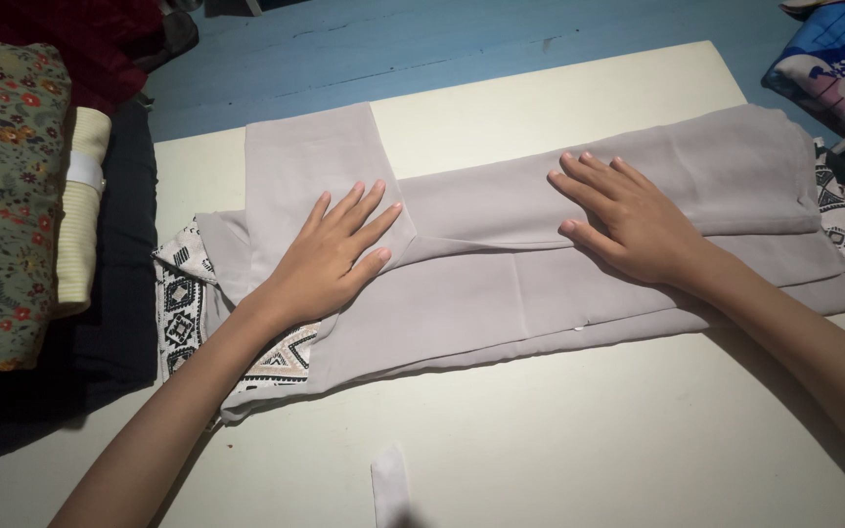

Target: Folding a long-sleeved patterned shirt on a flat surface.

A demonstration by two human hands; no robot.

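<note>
Pressing both palms flat on a pale grey garment (501, 284), I smooth it across the white board (579, 450) that serves as my work surface; my left hand (330, 259) lies spread, fingers splayed and gripping nothing, on the folded-in part near the left end; my right hand (628, 220) rests likewise open and flat, holding nothing, on the long fold toward the right. The garment lies lengthwise across the middle of the board, already folded into a long narrow band, one flap turned up toward the far edge at the left; a black-and-white patterned trim (183, 303) shows beneath it at the left end and again at the right. By my judgement the lengthwise folds are made and the cloth is being flattened; the crosswise folding into a compact bundle looks not yet done. A small white scrap (390, 484) lies on the board near me; to the left sit a floral fabric (2, 186), a cream knitted piece (80, 215) and dark cloth (114, 323); a colourful printed textile (838, 64) lies at far right.
</note>
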